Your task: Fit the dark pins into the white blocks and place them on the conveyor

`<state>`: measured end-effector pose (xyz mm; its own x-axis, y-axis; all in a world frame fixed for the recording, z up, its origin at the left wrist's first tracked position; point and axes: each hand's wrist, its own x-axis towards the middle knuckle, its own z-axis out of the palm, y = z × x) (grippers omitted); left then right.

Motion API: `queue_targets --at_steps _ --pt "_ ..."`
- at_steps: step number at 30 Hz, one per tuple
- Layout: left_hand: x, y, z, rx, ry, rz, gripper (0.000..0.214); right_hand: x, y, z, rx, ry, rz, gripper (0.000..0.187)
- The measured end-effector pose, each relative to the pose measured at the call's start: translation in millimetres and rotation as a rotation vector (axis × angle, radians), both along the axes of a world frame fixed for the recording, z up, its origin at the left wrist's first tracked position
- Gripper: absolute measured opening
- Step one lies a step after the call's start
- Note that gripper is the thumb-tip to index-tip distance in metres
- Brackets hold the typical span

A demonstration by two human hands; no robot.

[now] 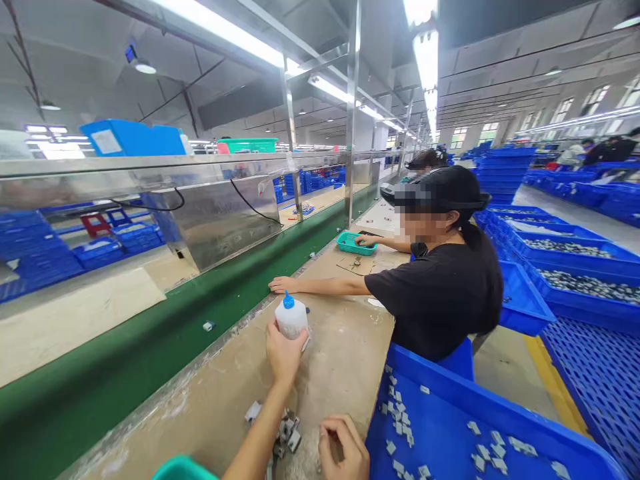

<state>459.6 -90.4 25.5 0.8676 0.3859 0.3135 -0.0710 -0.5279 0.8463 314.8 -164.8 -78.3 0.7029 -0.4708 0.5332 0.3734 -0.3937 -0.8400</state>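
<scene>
Near: right hand [349, 445], fingers curled; whether it grips anything cannot be told. Toward its ten o'clock, small metal parts [287, 433] lie on the bench [345, 353]. Farther, at eleven, the left hand [285, 347] clasps a white bottle [293, 319], long axis nearly upright, blue nozzle [289, 301] uppermost. Beyond: a co-worker's hand [283, 285].

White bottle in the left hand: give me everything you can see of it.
The white bottle looks like slightly translucent plastic, with a rounded shoulder and a blue cap tapering to a pointed nozzle. It is roughly upright, nozzle up. The left hand grips its lower part, thumb on the right side, covering some of it. It is over the tan worktable; whether its base touches the surface is hidden.
</scene>
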Motion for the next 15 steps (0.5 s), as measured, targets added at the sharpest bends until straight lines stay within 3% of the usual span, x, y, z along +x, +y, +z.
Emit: queue_targets --at_steps 4,7,11,15 --pt "1 10 3.0 -0.066 -0.034 -0.088 0.052 -5 -7 3.4 -0.084 -0.021 0.038 0.018" --pt "-16 13 12.2 -0.164 -0.077 -0.071 0.052 -7 -14 7.3 -0.180 -0.010 0.081 0.017" --pt "-75 31 42.8 -0.267 -0.151 -0.038 0.058 -15 -25 9.0 -0.222 0.064 0.097 0.020" --pt "-159 83 87.5 -0.240 -0.291 -0.081 0.066 -21 -38 3.9 -0.281 0.162 0.133 0.032"
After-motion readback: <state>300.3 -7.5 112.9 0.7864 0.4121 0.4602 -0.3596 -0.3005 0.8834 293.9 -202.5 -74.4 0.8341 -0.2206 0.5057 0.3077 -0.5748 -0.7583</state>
